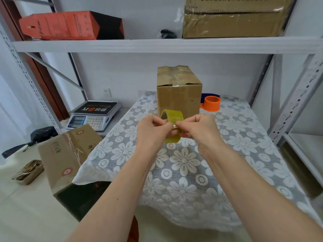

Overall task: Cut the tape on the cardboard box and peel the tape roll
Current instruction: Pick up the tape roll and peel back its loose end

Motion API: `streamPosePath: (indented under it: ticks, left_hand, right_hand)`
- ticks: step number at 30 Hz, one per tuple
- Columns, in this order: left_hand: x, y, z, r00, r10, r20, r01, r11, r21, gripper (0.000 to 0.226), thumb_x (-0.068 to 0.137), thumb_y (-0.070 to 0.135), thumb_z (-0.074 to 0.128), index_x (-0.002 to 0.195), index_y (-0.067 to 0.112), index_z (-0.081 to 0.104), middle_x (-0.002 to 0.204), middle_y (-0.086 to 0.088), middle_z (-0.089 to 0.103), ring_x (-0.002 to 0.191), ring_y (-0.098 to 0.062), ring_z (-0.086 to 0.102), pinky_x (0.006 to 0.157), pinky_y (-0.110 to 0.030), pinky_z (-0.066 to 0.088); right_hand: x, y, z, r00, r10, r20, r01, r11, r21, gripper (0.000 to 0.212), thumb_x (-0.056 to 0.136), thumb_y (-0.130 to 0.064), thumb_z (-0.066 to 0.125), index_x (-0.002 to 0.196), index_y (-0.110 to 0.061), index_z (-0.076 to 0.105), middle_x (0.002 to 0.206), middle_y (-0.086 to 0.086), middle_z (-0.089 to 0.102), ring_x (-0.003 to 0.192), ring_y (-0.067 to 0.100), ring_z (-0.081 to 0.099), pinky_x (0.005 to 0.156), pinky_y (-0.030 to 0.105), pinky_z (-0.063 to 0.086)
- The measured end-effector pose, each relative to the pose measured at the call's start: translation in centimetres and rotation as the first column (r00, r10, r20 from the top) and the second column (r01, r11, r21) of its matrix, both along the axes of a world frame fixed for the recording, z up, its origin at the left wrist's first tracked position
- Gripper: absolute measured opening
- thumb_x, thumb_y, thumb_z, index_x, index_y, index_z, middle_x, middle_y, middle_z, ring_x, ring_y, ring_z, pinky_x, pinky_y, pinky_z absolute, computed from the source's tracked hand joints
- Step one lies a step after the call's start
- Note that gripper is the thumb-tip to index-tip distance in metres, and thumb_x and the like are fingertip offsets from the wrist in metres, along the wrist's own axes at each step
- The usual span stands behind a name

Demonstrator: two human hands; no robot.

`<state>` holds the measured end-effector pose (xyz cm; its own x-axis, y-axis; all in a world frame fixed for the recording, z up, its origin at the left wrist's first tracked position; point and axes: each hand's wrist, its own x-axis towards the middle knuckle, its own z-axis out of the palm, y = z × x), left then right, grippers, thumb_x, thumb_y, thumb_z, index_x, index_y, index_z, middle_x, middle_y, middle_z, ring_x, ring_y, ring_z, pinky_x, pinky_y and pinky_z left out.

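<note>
Both hands pinch the tape roll [172,127], left hand [152,130] steadying, right hand [197,129] at its rim (nearer the loose end, likely)

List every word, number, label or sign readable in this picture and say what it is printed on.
Nothing can be read with certainty.
Scale: large printing on its platform, seen upside down, unreadable; keypad digits too small.
Box on the floor: vertical characters and round red marks, too blurred.
Orange and black carton on the shelf: fine print, too small.
Large shelf carton: a printed line at its top edge, cut off and blurred.
Tape roll, held by both hands: no text.
</note>
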<state>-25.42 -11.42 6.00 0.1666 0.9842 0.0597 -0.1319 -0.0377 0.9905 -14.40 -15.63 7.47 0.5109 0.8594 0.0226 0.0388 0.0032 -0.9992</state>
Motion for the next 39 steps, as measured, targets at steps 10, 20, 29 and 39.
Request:
streamPosePath:
  ticks: [10,20,29,39]
  left_hand:
    - [-0.2,0.0,0.5,0.988,0.032,0.154,-0.02,0.997,-0.079,0.024,0.079,-0.014,0.061,0.079,0.008,0.052,0.074,-0.012,0.069,0.058,-0.02,0.072,0.063,-0.024,0.059]
    - [-0.6,0.7,0.1,0.982,0.018,0.187,0.011,0.988,-0.151,0.004,0.084,0.001,0.058,0.081,0.005,0.057,0.084,-0.017,0.059,0.075,-0.027,0.066,0.064,-0.031,0.062]
    - [-0.7,0.4,-0.2,0.985,-0.11,0.136,0.13,0.981,-0.145,0.031,0.068,-0.015,0.068,0.093,0.003,0.062,0.107,-0.026,0.067,0.096,-0.036,0.07,0.084,-0.039,0.059]
    - [0.7,0.1,-0.4,0.996,0.0,0.092,0.014,0.989,-0.147,0.026,0.073,-0.003,0.077,0.089,0.007,0.059,0.098,-0.021,0.07,0.059,-0.02,0.07,0.057,-0.022,0.06]
  right_hand:
    - [-0.2,0.4,-0.9,0.964,-0.217,-0.156,0.234,0.967,0.097,0.041,0.071,0.013,0.061,0.085,-0.023,0.049,0.089,0.006,0.054,0.07,0.017,0.057,0.063,0.028,0.053]
    - [0.5,0.6,-1.9,0.799,0.017,0.601,-0.13,0.981,0.146,0.023,0.078,-0.007,0.071,0.093,-0.025,0.069,0.109,-0.004,0.054,0.102,0.018,0.056,0.086,0.03,0.052]
    - [2.1,0.4,-1.7,0.957,0.017,0.291,-0.052,0.993,0.111,0.004,0.077,-0.013,0.076,0.076,-0.011,0.072,0.077,0.002,0.071,0.068,0.006,0.065,0.065,0.014,0.053]
    - [5.0,0.3,-2.0,0.981,-0.187,0.055,0.182,0.98,0.083,0.013,0.094,-0.019,0.055,0.085,-0.011,0.059,0.079,0.005,0.067,0.067,0.014,0.063,0.061,0.024,0.055]
